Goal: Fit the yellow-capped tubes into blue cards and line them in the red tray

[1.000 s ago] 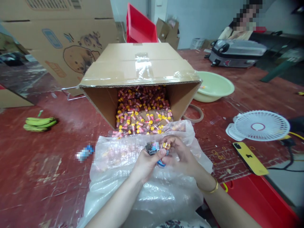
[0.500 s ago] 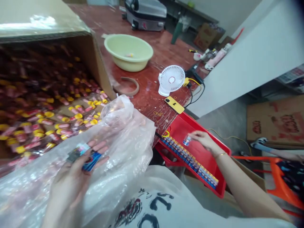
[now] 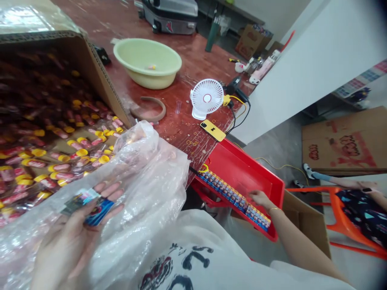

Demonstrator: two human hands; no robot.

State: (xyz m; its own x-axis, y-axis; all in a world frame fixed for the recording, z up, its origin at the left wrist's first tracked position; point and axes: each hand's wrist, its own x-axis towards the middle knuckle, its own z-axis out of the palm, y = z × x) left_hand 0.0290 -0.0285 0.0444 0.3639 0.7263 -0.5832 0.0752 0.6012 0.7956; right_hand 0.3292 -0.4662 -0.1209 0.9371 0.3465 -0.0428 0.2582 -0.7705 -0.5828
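My left hand [image 3: 75, 229] lies palm up over a clear plastic bag [image 3: 145, 181] and holds a small stack of printed cards [image 3: 90, 205] under its thumb, fingers stretched out. My right hand [image 3: 260, 198] reaches down into a red tray [image 3: 242, 169] beside the table and touches the row of small packed items [image 3: 232, 195] lined along the tray's near edge; its fingertips are curled and I cannot see whether anything is in them. An open cardboard box [image 3: 90, 68] on its side spills several small red tubes with yellow caps [image 3: 72, 149].
On the red table stand a pale green basin [image 3: 148, 62], a small white fan [image 3: 207, 98], a yellow phone [image 3: 213, 130], a brown ring [image 3: 149, 110] and a grey suitcase [image 3: 171, 14]. Another person sits on an orange chair [image 3: 347, 221] at the right.
My head turned right and down. My right hand left the cards, carried a small item down to the red tray and now rests at the row of items there. My left hand stayed.
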